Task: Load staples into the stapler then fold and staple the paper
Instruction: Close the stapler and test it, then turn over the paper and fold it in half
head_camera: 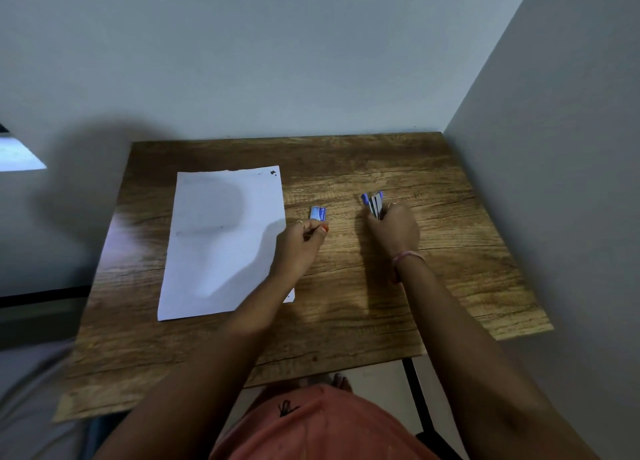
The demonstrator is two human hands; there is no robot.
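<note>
A white sheet of paper (221, 241) lies flat on the left half of the wooden table (346, 314), with a small dark mark at its far right corner. A small blue staple box (318, 213) sits just right of the paper. My left hand (301, 241) rests over the paper's right edge with its fingertips touching the box. Further right, my right hand (394, 231) grips a blue and silver stapler (374, 203), whose front end sticks out past my fingers and looks opened up.
Grey walls stand close behind the table and along its right side. The table's near edge is by my lap, with a black metal leg (415, 390) below it. A bright window patch (17, 155) shows at far left.
</note>
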